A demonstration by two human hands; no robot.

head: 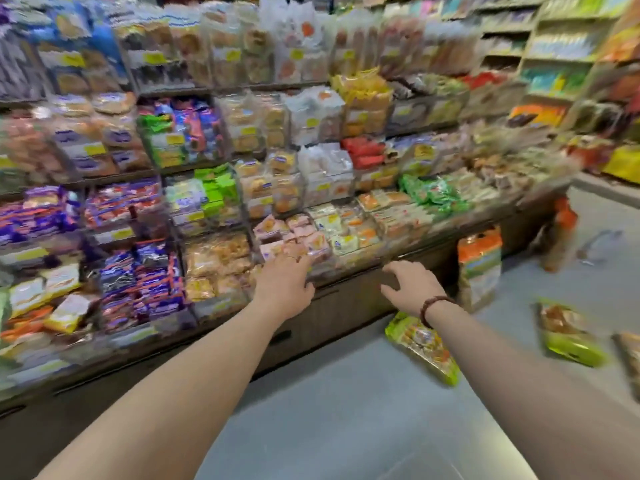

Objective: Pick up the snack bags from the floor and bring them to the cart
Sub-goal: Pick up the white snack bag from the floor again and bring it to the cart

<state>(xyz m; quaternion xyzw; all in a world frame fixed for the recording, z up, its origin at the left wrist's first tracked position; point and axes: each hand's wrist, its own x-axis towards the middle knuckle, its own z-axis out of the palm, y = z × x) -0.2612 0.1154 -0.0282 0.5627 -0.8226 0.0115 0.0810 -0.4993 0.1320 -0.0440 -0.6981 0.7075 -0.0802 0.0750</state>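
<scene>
Several snack bags lie on the grey floor at the right. A green-edged bag (424,346) lies just below my right wrist. A second green bag (569,336) lies further right, and part of a third bag (630,355) shows at the frame's edge. An orange-topped bag (479,268) stands upright against the shelf base. My left hand (284,287) and my right hand (412,287) are both stretched forward in the air, fingers loosely spread, holding nothing. No cart is in view. The picture is blurred.
Tiered shelves (346,292) packed with packaged snacks fill the left and back. Another upright orange pack (562,233) stands by the shelf's far corner, with a clear wrapper (599,249) on the floor beside it. More shelving stands at the back right.
</scene>
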